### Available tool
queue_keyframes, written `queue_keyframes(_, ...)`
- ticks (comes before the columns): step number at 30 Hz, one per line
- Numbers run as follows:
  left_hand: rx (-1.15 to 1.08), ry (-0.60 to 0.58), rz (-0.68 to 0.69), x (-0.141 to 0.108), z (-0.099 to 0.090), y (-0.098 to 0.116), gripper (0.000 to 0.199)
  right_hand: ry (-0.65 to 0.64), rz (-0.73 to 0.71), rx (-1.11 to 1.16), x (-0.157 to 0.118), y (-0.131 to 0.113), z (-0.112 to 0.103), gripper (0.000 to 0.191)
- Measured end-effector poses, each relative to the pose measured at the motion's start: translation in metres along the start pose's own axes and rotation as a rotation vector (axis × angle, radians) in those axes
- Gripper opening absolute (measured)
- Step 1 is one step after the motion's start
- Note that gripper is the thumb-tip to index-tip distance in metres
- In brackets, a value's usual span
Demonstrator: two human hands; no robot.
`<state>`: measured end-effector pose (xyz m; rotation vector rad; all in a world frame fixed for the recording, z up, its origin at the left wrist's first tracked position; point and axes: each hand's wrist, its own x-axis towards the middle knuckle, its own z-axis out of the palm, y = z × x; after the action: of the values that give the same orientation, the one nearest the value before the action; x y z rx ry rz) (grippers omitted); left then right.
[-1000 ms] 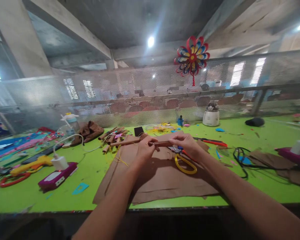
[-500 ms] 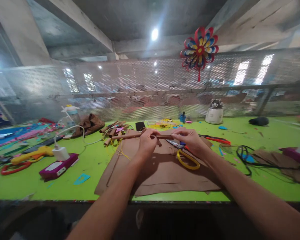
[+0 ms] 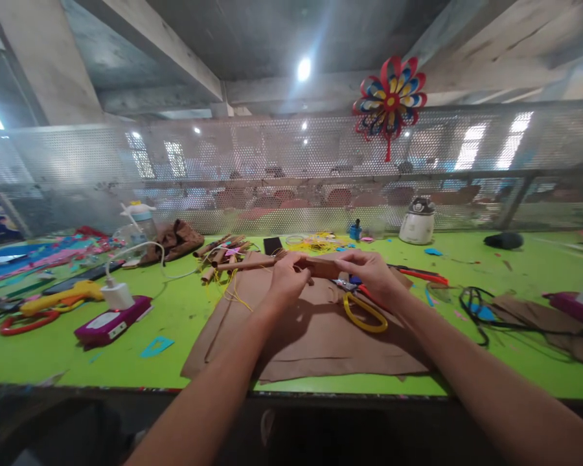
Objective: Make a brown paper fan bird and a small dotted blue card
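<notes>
Between my two hands a strip of brown paper (image 3: 323, 268) is stretched above the brown paper sheets. My left hand (image 3: 289, 277) pinches its left end, and my right hand (image 3: 366, 272) pinches its right end. A long rolled brown paper tube (image 3: 247, 265) reaches leftward from beside my left hand; whether that hand also grips it is hidden. Under and beside my right hand lie scissors with a yellow handle (image 3: 365, 314), resting on the large brown paper (image 3: 320, 356). Several short paper tubes (image 3: 223, 256) with yellow string lie in a heap to the left.
A purple power strip (image 3: 114, 323) with a white plug and a yellow glue gun (image 3: 63, 299) sit at left. A black phone (image 3: 273, 246), yellow string (image 3: 315, 243) and a white jar (image 3: 416, 223) stand farther back. Red-handled pliers (image 3: 422, 274) and black cable (image 3: 486, 310) lie right.
The brown strip between my hands has turned and now shows a wider flat face. Both hands stay in nearly the same place, and the view has tipped slightly.
</notes>
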<state>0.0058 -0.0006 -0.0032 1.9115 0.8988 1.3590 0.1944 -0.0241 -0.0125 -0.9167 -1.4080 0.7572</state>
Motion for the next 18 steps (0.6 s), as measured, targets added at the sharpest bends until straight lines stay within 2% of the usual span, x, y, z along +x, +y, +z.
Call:
queue_keyframes(3,-0.27,-0.099,-0.071,0.0,-0.003,-0.001,0.011,-0.038,0.072,0.127,0.0,0.0,-0.001,0.022)
queue_keyframes(6,-0.65,-0.216,-0.231,-0.001,-0.005,-0.001,0.032,-0.114,0.07,0.275,-0.002,-0.004,-0.002,0.02)
queue_keyframes(8,-0.756,-0.365,-0.35,-0.004,-0.002,0.0,0.033,-0.165,0.059,0.33,-0.004,-0.009,-0.002,0.02)
queue_keyframes(10,-0.764,-0.585,-0.422,-0.009,0.004,0.002,0.029,-0.214,0.09,0.346,-0.008,-0.014,0.0,0.021)
queue_keyframes(11,-0.769,-0.684,-0.427,-0.012,0.007,0.003,0.029,-0.236,0.119,0.342,-0.011,-0.016,0.001,0.023)
queue_keyframes(13,-0.803,-0.811,-0.419,-0.017,0.013,0.006,0.032,-0.268,0.17,0.336,-0.014,-0.019,0.003,0.028)
queue_keyframes(15,-0.851,-0.846,-0.409,-0.02,0.015,0.008,0.035,-0.286,0.179,0.354,-0.016,-0.02,0.003,0.028)
queue_keyframes(18,-0.894,-0.82,-0.412,-0.021,0.014,0.008,0.031,-0.318,0.125,0.407,-0.014,-0.017,0.002,0.022)
